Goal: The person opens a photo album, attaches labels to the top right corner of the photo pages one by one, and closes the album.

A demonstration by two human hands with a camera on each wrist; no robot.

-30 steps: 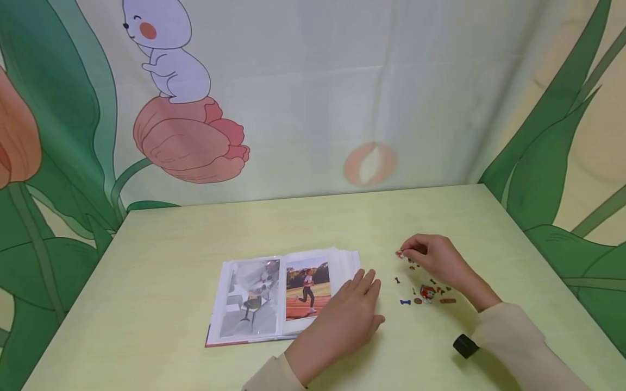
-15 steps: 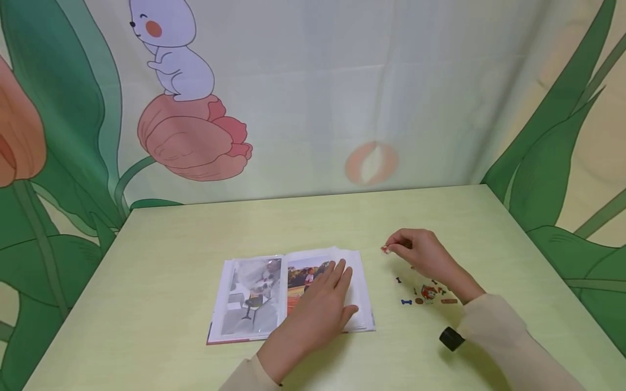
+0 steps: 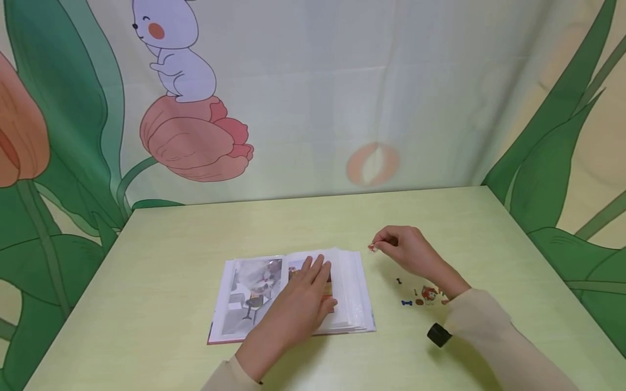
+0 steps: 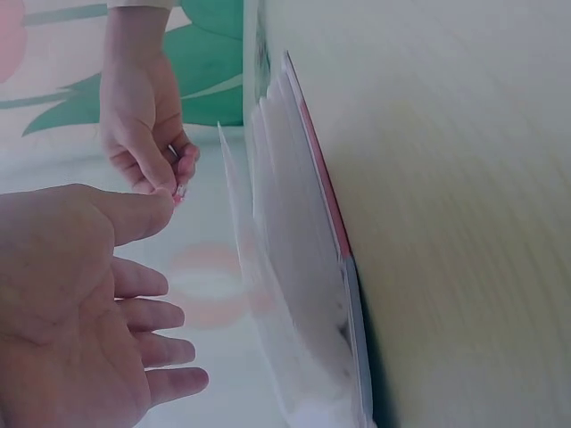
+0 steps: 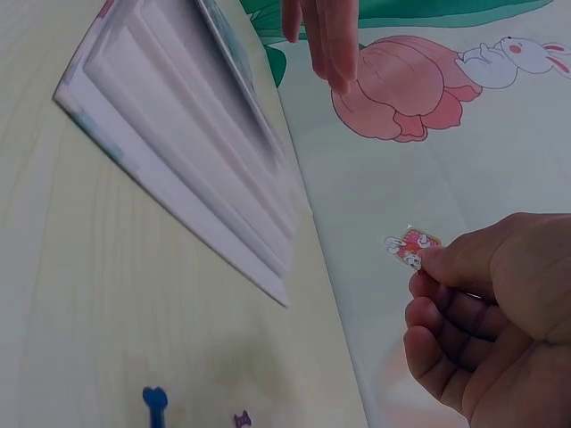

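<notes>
A photo album (image 3: 369, 304) lies spread on the table, showing a pale grey photo (image 3: 254, 296) on its left page and a running-track photo (image 3: 326, 288) on its right page. My left hand (image 3: 295, 304) hovers over the right page with straight fingers, partly hiding the track photo. In the left wrist view, a gap separates that hand from the album's pages (image 4: 290, 241). Beyond the album's far right corner, my right hand (image 3: 408, 252) pinches a small red-and-white cartoon sticker (image 5: 412, 248) between thumb and index finger, held up above the table.
Several small stickers lie right of the album, among them a red puppy sticker (image 3: 429, 294) and a blue bone sticker (image 3: 406, 303). A black cylindrical piece (image 3: 439, 335) sits at the right sleeve. Behind the table (image 3: 161, 260) hangs a printed curtain (image 3: 303, 108).
The right hand has carried the pinched sticker leftward from the loose stickers toward the album. My left hand has shifted left across the right page, uncovering its right side.
</notes>
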